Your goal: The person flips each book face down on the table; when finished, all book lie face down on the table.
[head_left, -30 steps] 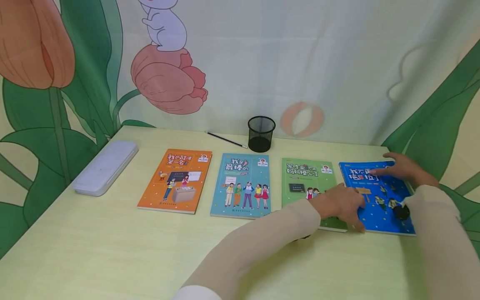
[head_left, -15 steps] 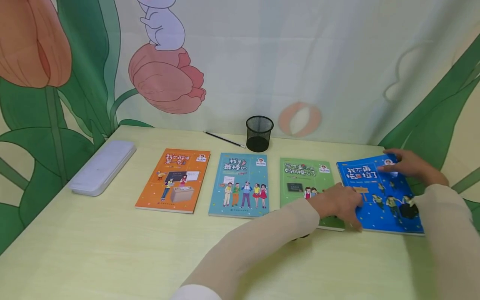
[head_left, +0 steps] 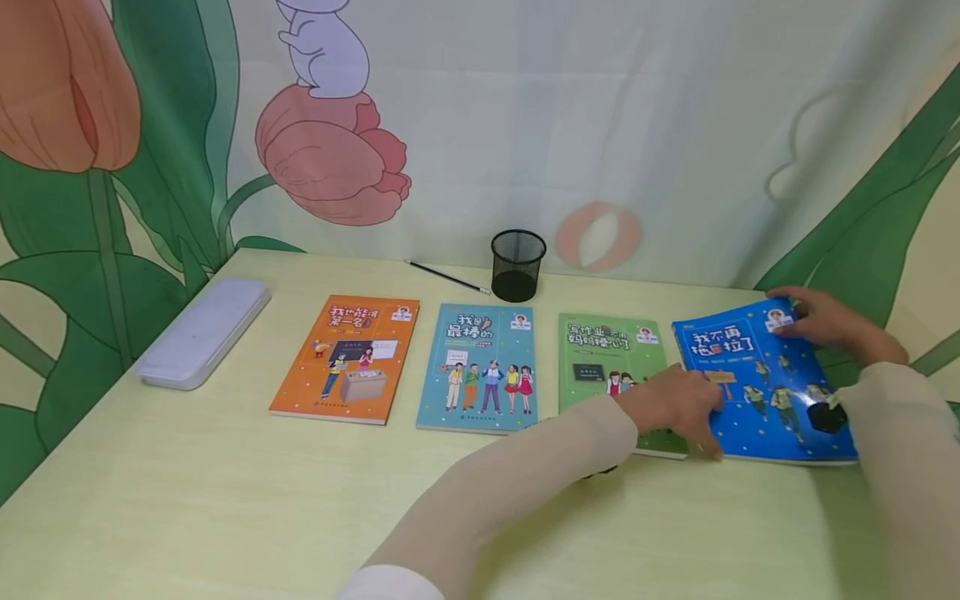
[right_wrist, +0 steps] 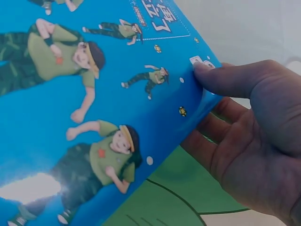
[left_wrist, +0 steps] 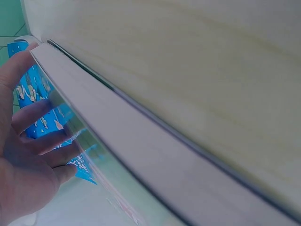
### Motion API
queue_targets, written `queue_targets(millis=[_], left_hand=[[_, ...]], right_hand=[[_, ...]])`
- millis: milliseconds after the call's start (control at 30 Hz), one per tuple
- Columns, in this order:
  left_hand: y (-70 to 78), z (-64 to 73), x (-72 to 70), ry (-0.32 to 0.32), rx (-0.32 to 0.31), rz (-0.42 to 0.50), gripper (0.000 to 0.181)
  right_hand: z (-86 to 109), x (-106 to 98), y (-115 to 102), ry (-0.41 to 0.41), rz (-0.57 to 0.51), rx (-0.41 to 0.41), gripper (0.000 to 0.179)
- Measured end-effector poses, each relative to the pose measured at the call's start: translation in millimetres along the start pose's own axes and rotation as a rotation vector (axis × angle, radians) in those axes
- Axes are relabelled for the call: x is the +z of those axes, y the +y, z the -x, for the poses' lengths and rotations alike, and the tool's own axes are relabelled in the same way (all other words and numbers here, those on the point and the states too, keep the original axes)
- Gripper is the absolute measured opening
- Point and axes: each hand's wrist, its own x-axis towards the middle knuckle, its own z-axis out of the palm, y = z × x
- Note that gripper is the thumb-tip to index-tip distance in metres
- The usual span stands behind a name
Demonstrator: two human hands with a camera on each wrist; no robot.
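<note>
A blue book [head_left: 757, 383] lies at the right of the table, its upper right part raised. My right hand [head_left: 832, 325] pinches that corner, with the thumb [right_wrist: 230, 81] on the cover and the fingers underneath. The left hand [head_left: 678, 404] reaches over the right part of a green book [head_left: 611, 358], its fingertips at the blue book's left edge. In the left wrist view the left hand [left_wrist: 35, 141] has loosely spread fingers, and its thumb is at the corner of the green book's page block [left_wrist: 117, 122]. The left forearm covers part of the green book.
A teal book [head_left: 480, 367] and an orange book [head_left: 348, 358] lie in a row to the left. Behind them are a black mesh pen cup [head_left: 517, 267] and a pencil [head_left: 450, 277]. A white pencil case [head_left: 206, 333] lies far left; a printed curtain [head_left: 465, 125] hangs behind the table.
My right hand has moved right and slightly up, from lying over the blue book's cover to its upper right corner, which now rises. The left hand has stayed nearly still.
</note>
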Motion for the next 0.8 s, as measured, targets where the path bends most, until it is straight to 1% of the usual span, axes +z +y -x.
queue_targets(millis=[300, 633, 800], left_hand=[[0.8, -0.2, 0.2, 0.001, 0.0, 0.006, 0.066], [1.0, 1.3, -2.4, -0.009, -0.007, 0.0, 0.064], [0.4, 2.4, -1.9, -0.01, -0.002, 0.023, 0.064]], right_hand=[[2.8, -5, -6, -0.003, -0.011, -0.008, 0.06], [8.8, -14, -18, -0.061, -0.043, 0.025, 0.064], [10.4, -16, -24, -0.063, -0.015, 0.012, 0.062]])
